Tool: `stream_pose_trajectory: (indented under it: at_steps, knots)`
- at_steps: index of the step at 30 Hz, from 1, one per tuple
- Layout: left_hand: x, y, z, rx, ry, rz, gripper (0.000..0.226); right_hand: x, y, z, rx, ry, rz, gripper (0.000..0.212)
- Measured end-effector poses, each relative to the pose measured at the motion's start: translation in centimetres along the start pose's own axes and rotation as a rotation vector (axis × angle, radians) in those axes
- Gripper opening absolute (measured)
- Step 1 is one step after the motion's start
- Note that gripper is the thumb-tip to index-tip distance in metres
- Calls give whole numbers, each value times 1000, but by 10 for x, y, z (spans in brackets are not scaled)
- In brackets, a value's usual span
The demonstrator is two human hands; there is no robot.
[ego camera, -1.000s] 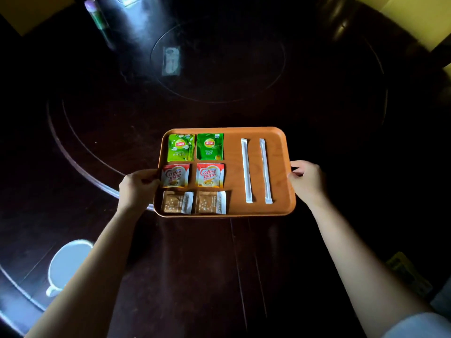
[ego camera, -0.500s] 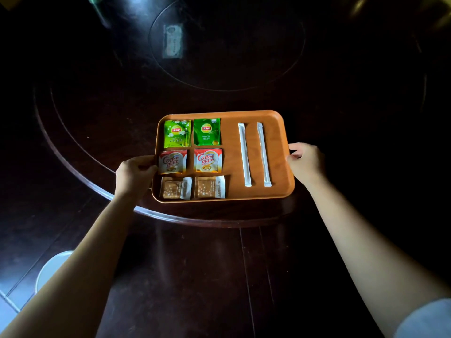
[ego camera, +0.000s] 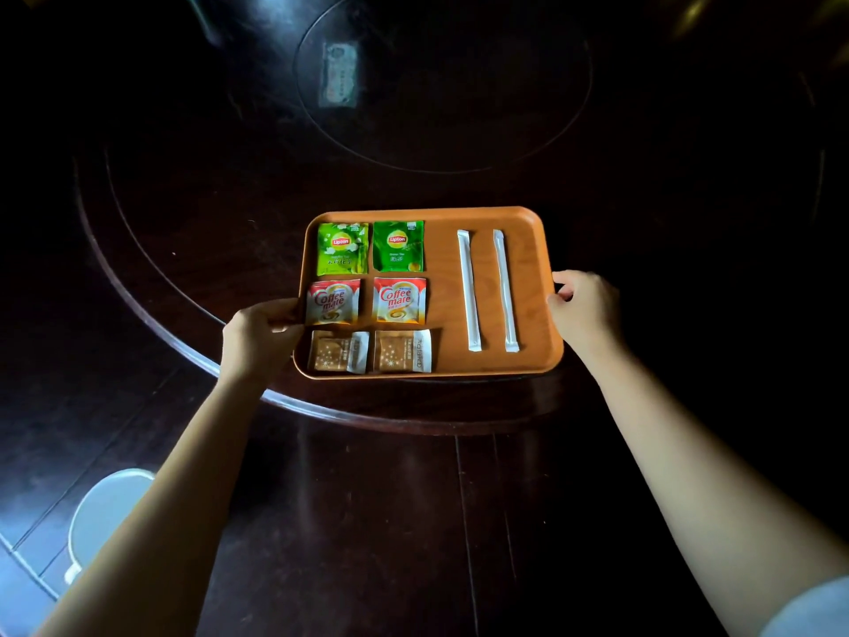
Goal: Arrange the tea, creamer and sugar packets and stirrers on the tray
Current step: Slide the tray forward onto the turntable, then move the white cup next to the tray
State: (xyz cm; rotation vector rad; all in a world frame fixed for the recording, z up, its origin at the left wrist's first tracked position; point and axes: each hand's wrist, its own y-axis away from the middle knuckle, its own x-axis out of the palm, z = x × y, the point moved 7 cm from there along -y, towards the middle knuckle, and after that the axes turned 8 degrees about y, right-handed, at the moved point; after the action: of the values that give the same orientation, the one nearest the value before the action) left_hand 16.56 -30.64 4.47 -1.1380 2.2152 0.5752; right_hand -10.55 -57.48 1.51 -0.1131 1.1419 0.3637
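Where the floor shows at near left, only a pale round bin (ego camera: 105, 512), well apart from the work and blocking nothing.

Farther in, left hand (ego camera: 262, 337) closed on the left edge of the tray (ego camera: 443, 212), thumb over the rim just beside a creamer packet. Right hand (ego camera: 583, 310) closed likewise on the right edge, fingers curled around it. Tray held level at the near edge of the dark table (ego camera: 183, 213); whether set down or just above the wood, cannot tell.

On the tray, near row first: two sugar packets (ego camera: 339, 351) side by side. Behind those, two creamer packets (ego camera: 399, 300). Farthest, two tea packets (ego camera: 342, 249). To the right, two wrapped stirrers (ego camera: 468, 289) lying parallel, running near to far, apart from the packets.

Judged from this: sorting done, pairs in tidy rows, nothing loose off the tray. Left, at most, to settle the tray in place and let go.

Beyond, bare tabletop with an inner round disc (ego camera: 459, 108) and a small pale label (ego camera: 340, 75) on it, far from the tray. Nothing in the way.
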Motion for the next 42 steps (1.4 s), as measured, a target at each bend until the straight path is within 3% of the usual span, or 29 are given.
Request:
stream_pose_trajectory:
  at_steps: [9,14,19,26,31,36,42]
  knots:
    - [-1,5,-1,-8,2,-23,34,-2,5,4,-42,29,11,33]
    - [-8,23,-1,-36,16,-59,32,-26,36,5,-11,-47,-109,32]
    - [-24,95,-1,102,-61,-157,19,-34,134,23,-288,-155,-292,24]
    - [-45,217,46,144,-279,-287,24,36,265,47,-729,119,-63,34]
    - [-84,247,109,28,-403,-317,34,89,291,50,-791,426,246,62]
    - [-126,237,141,-98,-335,-411,39,117,296,52,-791,532,308,69]
    - [-134,211,188,-391,85,-307,24,123,297,53,-792,568,272,66]
